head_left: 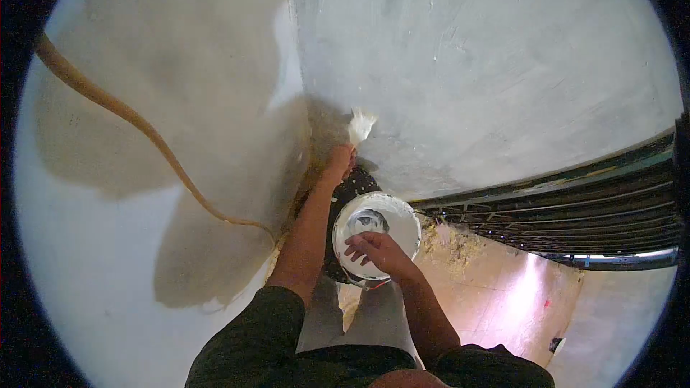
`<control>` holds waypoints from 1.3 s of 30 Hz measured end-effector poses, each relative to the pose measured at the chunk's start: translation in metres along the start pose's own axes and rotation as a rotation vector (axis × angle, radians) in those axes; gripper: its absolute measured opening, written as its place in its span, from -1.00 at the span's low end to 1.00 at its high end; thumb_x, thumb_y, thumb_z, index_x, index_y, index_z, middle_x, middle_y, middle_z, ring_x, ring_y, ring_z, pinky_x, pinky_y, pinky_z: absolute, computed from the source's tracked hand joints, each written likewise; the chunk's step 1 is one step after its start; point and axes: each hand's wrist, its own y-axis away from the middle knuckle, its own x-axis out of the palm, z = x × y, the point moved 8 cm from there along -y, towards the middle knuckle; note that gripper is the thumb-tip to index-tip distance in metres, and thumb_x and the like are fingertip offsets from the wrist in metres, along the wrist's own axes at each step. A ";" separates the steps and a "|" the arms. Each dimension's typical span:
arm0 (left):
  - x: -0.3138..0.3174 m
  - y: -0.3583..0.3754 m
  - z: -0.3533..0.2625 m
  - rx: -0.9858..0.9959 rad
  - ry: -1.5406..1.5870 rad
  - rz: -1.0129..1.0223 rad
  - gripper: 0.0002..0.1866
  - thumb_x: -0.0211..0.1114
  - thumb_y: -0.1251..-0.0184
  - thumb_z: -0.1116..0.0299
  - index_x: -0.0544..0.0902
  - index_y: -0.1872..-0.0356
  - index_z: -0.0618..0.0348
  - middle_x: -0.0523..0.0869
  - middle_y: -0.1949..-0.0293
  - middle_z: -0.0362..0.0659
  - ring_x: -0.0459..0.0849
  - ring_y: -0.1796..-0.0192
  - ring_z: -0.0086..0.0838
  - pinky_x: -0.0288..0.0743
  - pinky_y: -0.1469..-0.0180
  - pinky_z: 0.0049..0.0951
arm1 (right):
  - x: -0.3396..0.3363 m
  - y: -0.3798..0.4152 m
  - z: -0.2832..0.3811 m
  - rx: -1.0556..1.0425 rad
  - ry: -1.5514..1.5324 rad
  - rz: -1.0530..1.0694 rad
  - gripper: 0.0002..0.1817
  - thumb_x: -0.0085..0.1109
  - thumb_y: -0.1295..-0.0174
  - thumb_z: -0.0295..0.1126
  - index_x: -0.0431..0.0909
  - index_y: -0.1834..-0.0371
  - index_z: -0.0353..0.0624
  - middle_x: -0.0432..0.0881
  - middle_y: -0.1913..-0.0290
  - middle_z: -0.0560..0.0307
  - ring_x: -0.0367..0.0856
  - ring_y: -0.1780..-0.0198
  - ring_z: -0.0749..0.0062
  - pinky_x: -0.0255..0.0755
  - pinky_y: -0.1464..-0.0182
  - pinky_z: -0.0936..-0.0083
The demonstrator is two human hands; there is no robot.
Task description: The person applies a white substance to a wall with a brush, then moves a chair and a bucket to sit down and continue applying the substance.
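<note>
My left hand is closed around a paintbrush. Its pale, spread bristles point upward at the wall, close to the inside corner; the handle is mostly hidden in my fist. My right hand hovers over the mouth of a white bucket, fingers loosely bent and apart, holding nothing that I can see. White and grey liquid shows at the bottom of the bucket, and smears coat its inner side. The grey wall rises right of the corner, with streaks on its surface.
A brown hose or cable curves down along the left wall. Dark metal slats run along the right. Crumbly debris lies on the tan floor. A dark speckled surface shows behind the bucket.
</note>
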 end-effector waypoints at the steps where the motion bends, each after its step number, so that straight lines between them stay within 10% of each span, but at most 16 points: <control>1: -0.008 0.002 0.011 -0.076 -0.120 -0.036 -0.71 -0.02 -0.29 0.21 0.46 0.60 0.05 0.35 0.77 -0.31 0.22 0.83 -0.56 0.04 0.81 -0.48 | 0.000 -0.002 -0.002 -0.001 0.002 0.003 -0.58 -0.09 -0.36 -0.09 0.54 0.08 -0.25 0.64 0.26 0.14 0.56 0.25 0.51 0.44 0.18 0.53; 6: -0.046 0.003 0.046 -0.197 -0.273 -0.135 -0.71 0.02 -0.24 0.18 0.48 0.61 0.07 0.41 0.78 -0.25 0.30 0.81 -0.50 0.13 0.79 -0.39 | 0.003 -0.010 -0.006 -0.039 0.024 0.001 -0.55 -0.08 -0.36 -0.06 0.55 0.07 -0.25 0.66 0.30 0.16 0.60 0.31 0.51 0.43 0.32 0.57; 9: -0.064 -0.010 0.018 0.261 -0.705 -0.167 -0.69 0.04 -0.24 0.17 0.50 0.61 0.09 0.42 0.78 -0.24 0.33 0.78 -0.51 0.14 0.76 -0.37 | 0.002 -0.012 -0.001 -0.074 0.056 0.001 -0.54 -0.08 -0.35 -0.04 0.54 0.07 -0.26 0.66 0.28 0.14 0.60 0.30 0.51 0.44 0.31 0.56; 12: -0.020 0.072 -0.105 0.104 -0.237 -0.360 -0.71 0.03 -0.28 0.22 0.52 0.58 0.12 0.43 0.77 -0.27 0.30 0.79 -0.55 0.08 0.77 -0.44 | 0.002 -0.018 -0.002 -0.081 0.022 0.005 -0.52 -0.07 -0.34 -0.03 0.54 0.07 -0.28 0.65 0.27 0.11 0.60 0.29 0.48 0.45 0.29 0.54; 18: -0.016 0.112 -0.172 0.324 0.055 -0.099 -0.68 0.08 -0.30 0.18 0.49 0.63 0.08 0.36 0.75 -0.36 0.22 0.79 -0.66 0.00 0.78 -0.57 | 0.006 -0.022 0.009 -0.094 -0.008 -0.013 -0.53 -0.08 -0.36 -0.05 0.54 0.06 -0.29 0.65 0.26 0.09 0.59 0.28 0.45 0.47 0.25 0.52; 21: -0.017 0.074 -0.147 0.188 0.239 0.140 -0.71 0.11 -0.28 0.18 0.49 0.59 0.07 0.35 0.75 -0.36 0.20 0.80 -0.63 0.01 0.78 -0.58 | 0.008 -0.017 0.014 -0.086 0.014 -0.011 -0.55 -0.09 -0.37 -0.07 0.55 0.06 -0.27 0.65 0.26 0.08 0.60 0.28 0.45 0.48 0.26 0.51; 23: -0.054 0.033 -0.111 0.217 -0.104 -0.346 -0.64 0.07 -0.23 0.12 0.43 0.72 0.00 0.36 0.81 -0.36 0.20 0.85 -0.55 0.00 0.79 -0.52 | 0.007 -0.015 0.010 -0.061 0.004 -0.001 -0.57 -0.09 -0.36 -0.08 0.54 0.06 -0.26 0.64 0.25 0.12 0.58 0.27 0.48 0.46 0.22 0.52; 30: -0.105 -0.037 0.026 0.060 -0.271 -0.286 -0.71 0.07 -0.16 0.19 0.53 0.63 0.13 0.48 0.73 -0.20 0.44 0.72 -0.37 0.29 0.67 -0.30 | 0.009 -0.025 -0.004 -0.012 0.070 -0.027 -0.58 -0.08 -0.36 -0.11 0.54 0.07 -0.27 0.64 0.26 0.14 0.57 0.26 0.51 0.44 0.19 0.55; 32: -0.129 -0.052 0.050 0.203 -0.846 -0.486 -0.69 0.08 -0.11 0.21 0.60 0.43 0.30 0.64 0.51 0.01 0.62 0.44 -0.16 0.44 0.39 -0.17 | 0.016 -0.027 -0.001 -0.039 0.034 -0.012 -0.58 -0.08 -0.36 -0.11 0.54 0.06 -0.27 0.64 0.25 0.14 0.57 0.25 0.51 0.44 0.19 0.55; 35: -0.130 -0.050 0.049 -0.029 -0.609 -0.451 -0.63 0.07 -0.10 0.24 0.59 0.27 0.41 0.66 0.24 0.17 0.62 0.17 -0.02 0.44 0.21 -0.16 | 0.020 -0.028 0.000 -0.077 0.028 0.010 -0.58 -0.08 -0.36 -0.11 0.53 0.05 -0.28 0.64 0.25 0.14 0.58 0.25 0.50 0.44 0.19 0.55; 39: -0.102 0.011 -0.082 0.149 -0.487 -0.527 -0.64 0.08 -0.16 0.22 0.59 0.31 0.41 0.68 0.33 0.14 0.64 0.28 -0.06 0.43 0.27 -0.15 | 0.021 -0.026 -0.005 -0.070 0.030 0.018 -0.56 -0.08 -0.36 -0.09 0.53 0.03 -0.27 0.64 0.25 0.14 0.58 0.24 0.49 0.45 0.18 0.53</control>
